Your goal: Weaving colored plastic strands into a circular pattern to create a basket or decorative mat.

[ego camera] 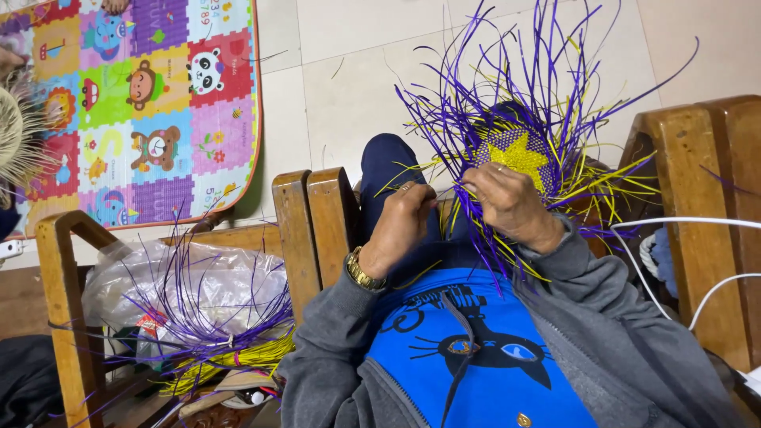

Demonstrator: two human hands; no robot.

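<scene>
Weaving fills the one head view: a purple mesh disc with a yellow star (519, 156) worked into its middle sits over the person's knee, propped between the two hands. Loose purple and yellow strips (507, 71) fan out from its rim in every direction, unwoven at their ends.

The right hand (511, 202) lies against the lower edge of the disc, fingers (491, 178) curled onto it and pinching the mesh just below the star. The left hand (400, 222) is just beside it, fingers closed together around a yellow strip (392, 170) that runs toward the disc; a gold watch (362, 272) sits on that wrist.

Judging by this, the centre is finished and the step in hand is feeding one strip into the rim. The next move seems to call for the right hand to keep the disc steady while the left threads that strip over and under its neighbours without kinking it.

To the left, beyond a wooden armrest (313, 222), a bundle of spare purple and yellow strips (214, 349) lies by a clear plastic bag (198, 285). A colourful play mat (135, 103) covers the floor farther off.
</scene>
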